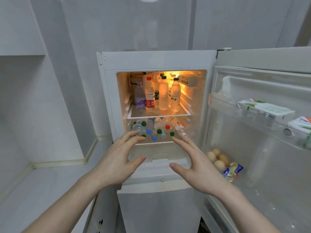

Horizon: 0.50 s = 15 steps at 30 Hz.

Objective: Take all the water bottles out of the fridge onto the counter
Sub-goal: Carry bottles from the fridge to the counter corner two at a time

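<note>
Water bottles in two groups inside the open fridge [107,91]; upper group stands upright on the glass shelf [159,115]: purple-capped bottle [140,95] at left, red-capped bottle [149,94] just beside it, then a clear bottle with green cap [163,95] and another green-capped bottle [175,95] at right, more bottles behind them, partly hidden; lower group of bottles [158,129] lies on its side under the shelf, caps facing out: green, blue, red, white caps stacked together, exact count hard to tell; interior lit orange from the back right.

Left hand [116,163] in front of the lower compartment, fingers spread and relaxed, thumb apart, holding nothing; fingertips reach to the front of the lying bottles at left, contact cannot be told; right hand [196,167] mirrored on the other side, fingers straight and spread, thumb out, empty, fingertips near the green cap at lower right.

Fridge door [262,125] swung open to the right; upper door rack holds cartons [265,110]; lower down in the door, eggs [218,159] and a small colourful packet [233,171]; counter [42,190] to the left of the fridge, pale grey, running into the corner; grey wall behind; lower fridge door [158,211] closed below the hands.
</note>
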Available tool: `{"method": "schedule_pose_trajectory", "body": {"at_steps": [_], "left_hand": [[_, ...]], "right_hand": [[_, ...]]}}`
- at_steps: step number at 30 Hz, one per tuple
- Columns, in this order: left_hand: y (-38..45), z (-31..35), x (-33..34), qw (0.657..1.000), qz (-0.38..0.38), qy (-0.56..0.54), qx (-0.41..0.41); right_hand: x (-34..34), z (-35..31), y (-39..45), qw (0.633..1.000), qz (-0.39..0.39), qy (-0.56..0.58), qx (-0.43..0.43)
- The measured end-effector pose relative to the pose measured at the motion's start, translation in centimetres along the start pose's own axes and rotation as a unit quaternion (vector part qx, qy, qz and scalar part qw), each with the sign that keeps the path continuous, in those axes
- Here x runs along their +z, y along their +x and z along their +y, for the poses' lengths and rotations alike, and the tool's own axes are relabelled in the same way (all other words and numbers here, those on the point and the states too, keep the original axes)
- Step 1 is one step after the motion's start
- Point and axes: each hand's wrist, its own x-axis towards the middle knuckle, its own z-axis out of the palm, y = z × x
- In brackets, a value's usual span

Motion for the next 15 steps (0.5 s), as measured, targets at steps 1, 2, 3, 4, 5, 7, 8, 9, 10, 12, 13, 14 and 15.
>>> {"method": "schedule_pose_trajectory", "body": {"at_steps": [1, 2, 3, 4, 5, 7, 8, 9, 10, 12, 13, 14, 15], "left_hand": [[1.1, -0.9, -0.1, 1.0, -0.003, -0.003, 0.005], [2.6, -2.1, -0.1, 1.0, -0.004, -0.004, 0.013], [3.7, -2.9, -0.3, 1.0, -0.005, -0.003, 0.019], [4.9, -4.0, -0.5, 1.0, -0.007, -0.002, 0.022], [6.2, -5.1, -0.7, 1.0, -0.009, -0.003, 0.023], [8.5, -6.6, -1.1, 1.0, -0.011, -0.005, 0.025], [9.7, -7.5, -1.2, 0.999, -0.015, -0.008, 0.027], [11.0, -8.3, -1.3, 0.999, -0.019, -0.012, 0.032], [12.4, -9.2, -1.2, 0.999, -0.023, -0.016, 0.037], [14.8, -10.1, -1.0, 0.998, -0.026, -0.024, 0.045], [15.9, -10.3, -0.8, 0.998, -0.03, -0.03, 0.047], [17.0, -10.6, -0.5, 0.997, -0.035, -0.035, 0.051], [17.9, -10.7, -0.3, 0.997, -0.036, -0.038, 0.057]], "right_hand": [[0.2, -0.1, 1.2, 1.0, 0.002, -0.003, -0.001], [0.7, -0.1, 2.9, 1.0, 0.007, -0.006, -0.004], [1.0, -0.2, 4.1, 1.0, 0.012, -0.01, -0.006], [1.4, -0.3, 5.5, 1.0, 0.017, -0.011, -0.007], [1.8, -0.4, 6.9, 1.0, 0.024, -0.009, -0.003], [2.3, -0.6, 9.0, 0.999, 0.031, -0.006, 0.003], [2.6, -0.6, 10.0, 0.999, 0.033, -0.007, 0.005], [2.8, -0.6, 11.1, 0.999, 0.038, -0.009, 0.008], [3.1, -0.6, 12.2, 0.999, 0.047, -0.013, 0.012], [3.2, -0.6, 13.9, 0.998, 0.06, -0.019, 0.017], [3.3, -0.5, 14.6, 0.997, 0.067, -0.021, 0.021], [3.3, -0.3, 15.4, 0.997, 0.073, -0.022, 0.026], [3.3, -0.2, 16.0, 0.996, 0.078, -0.02, 0.028]]}}
